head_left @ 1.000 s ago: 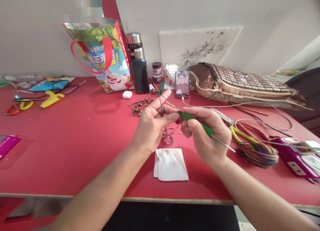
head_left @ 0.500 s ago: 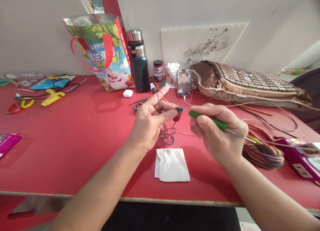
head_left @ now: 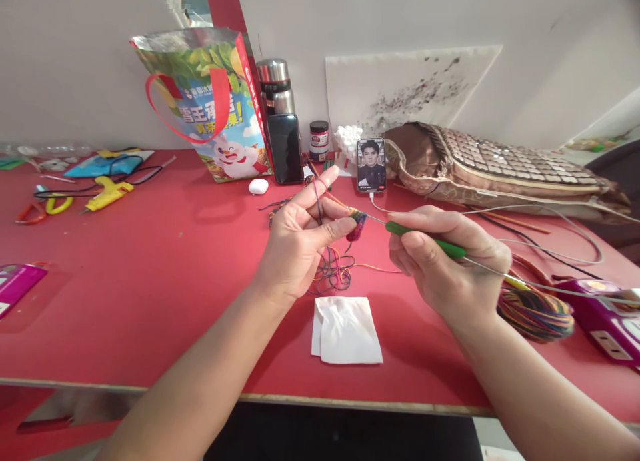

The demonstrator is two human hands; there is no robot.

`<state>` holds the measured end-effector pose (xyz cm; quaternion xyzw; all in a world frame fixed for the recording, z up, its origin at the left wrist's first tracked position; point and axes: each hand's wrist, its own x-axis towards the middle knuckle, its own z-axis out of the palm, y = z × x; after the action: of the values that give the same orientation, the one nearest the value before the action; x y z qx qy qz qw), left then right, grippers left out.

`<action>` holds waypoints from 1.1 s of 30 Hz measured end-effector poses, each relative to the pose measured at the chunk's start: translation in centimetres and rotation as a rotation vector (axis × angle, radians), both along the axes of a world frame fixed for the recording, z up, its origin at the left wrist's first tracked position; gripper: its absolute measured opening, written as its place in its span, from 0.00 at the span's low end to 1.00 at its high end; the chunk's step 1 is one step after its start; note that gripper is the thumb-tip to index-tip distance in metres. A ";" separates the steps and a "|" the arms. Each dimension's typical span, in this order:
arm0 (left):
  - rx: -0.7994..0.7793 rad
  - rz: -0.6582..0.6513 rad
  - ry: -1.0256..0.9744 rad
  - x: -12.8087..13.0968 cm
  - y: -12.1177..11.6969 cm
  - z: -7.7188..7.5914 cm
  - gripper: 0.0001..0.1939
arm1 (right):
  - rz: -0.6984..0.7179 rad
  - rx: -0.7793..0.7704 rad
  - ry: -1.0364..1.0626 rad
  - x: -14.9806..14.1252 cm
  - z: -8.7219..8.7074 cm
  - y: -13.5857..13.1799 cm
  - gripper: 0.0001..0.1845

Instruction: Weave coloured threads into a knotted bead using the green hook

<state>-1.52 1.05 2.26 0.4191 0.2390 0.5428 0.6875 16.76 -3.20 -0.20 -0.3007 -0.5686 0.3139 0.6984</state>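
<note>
Between thumb and fingers, my left hand (head_left: 300,241) pinches a small multicoloured crochet piece (head_left: 356,226). Its index finger is stretched up with a dark strand of yarn (head_left: 319,201) running over it. My right hand (head_left: 445,261) is closed around the green handle of a crochet hook (head_left: 450,249). The hook's thin metal shaft reaches left to the top of the piece; its tip is too small to make out. Below the hands, loose yarn (head_left: 335,274) lies in tangled loops on the red table (head_left: 150,301), above a folded white tissue (head_left: 349,331).
A multicoloured yarn ball (head_left: 537,314) lies by my right wrist, near a purple power strip (head_left: 600,314). At the back stand a shopping bag (head_left: 220,114), a steel flask (head_left: 276,84), a dark phone (head_left: 286,148) and a lit phone (head_left: 371,166). A yellow glue gun (head_left: 107,193) lies left.
My right hand has moved right, away from my left, drawing the hook's handle back from the crochet piece. More of the piece and the metal shaft show. My left hand keeps its pinch.
</note>
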 end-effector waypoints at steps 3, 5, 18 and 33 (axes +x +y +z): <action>0.014 0.005 0.017 0.0 0.1 0.0 0.32 | -0.014 0.040 -0.044 0.2 0.0 0.0 0.08; 0.019 0.006 0.030 -0.1 0.1 0.2 0.32 | -0.014 0.069 -0.084 0.4 0.0 0.0 0.09; 0.068 -0.035 0.050 -0.5 0.2 0.4 0.22 | -0.051 0.098 -0.269 2.3 0.9 0.1 0.08; 0.058 -0.134 0.111 -0.6 0.3 0.2 0.21 | 0.161 -0.036 -0.183 4.0 2.3 0.5 0.04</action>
<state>-2.09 1.31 2.48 0.4831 0.2325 0.4782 0.6956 20.80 -2.71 2.14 -0.2938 -0.6465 0.3505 0.6107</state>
